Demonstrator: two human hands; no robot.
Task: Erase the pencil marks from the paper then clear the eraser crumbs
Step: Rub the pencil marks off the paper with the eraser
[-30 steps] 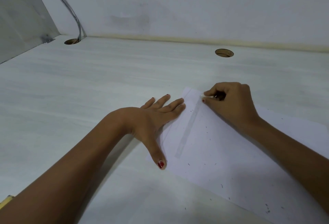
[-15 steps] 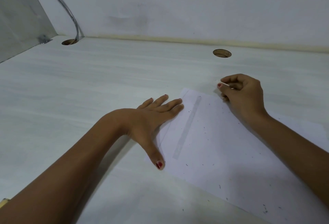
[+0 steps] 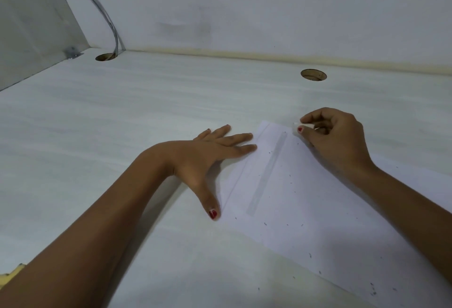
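1. I can read no text, number, brand or sign anywhere in this view.
2. The paper [image 3: 318,210] at the near right carries only a plain grey band [image 3: 266,173] and scattered dark specks, no letters I can make out.
3. The desk [image 3: 122,136] and the far wall [image 3: 269,2] show no label either.

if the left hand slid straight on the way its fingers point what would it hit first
The paper: the left hand has its fingertips right at the sheet's left edge. Farther along that line is probably the right hand pinching the eraser, though depth is hard to judge.
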